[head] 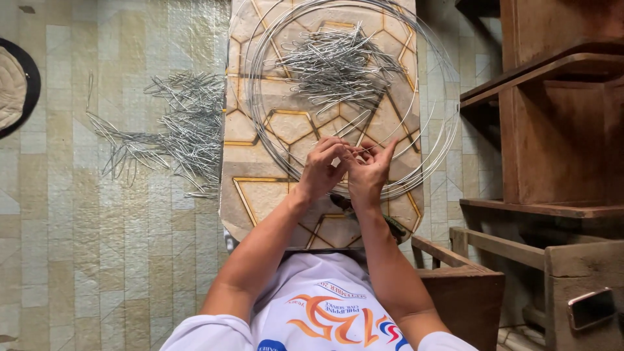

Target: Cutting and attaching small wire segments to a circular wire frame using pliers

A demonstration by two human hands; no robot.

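Workpiece: thin silver wire piece [354, 151], pinched between both hands over the hexagon-patterned board [260, 195].
Left hand [320, 170]: fingertips gripping wire.
Right hand [368, 172]: likewise gripping.
Coil: large silver wire hoops [448, 140] around the hands.
Progress: bent-wire pile [335, 65] far on board; bigger floor pile [182, 130] at left; which is finished, cannot tell.

Left hand [320, 170] and right hand [368, 173] together, fingertips pinched

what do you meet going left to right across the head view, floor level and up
dark round mat → wire pile on floor → left hand → right hand → wooden shelf
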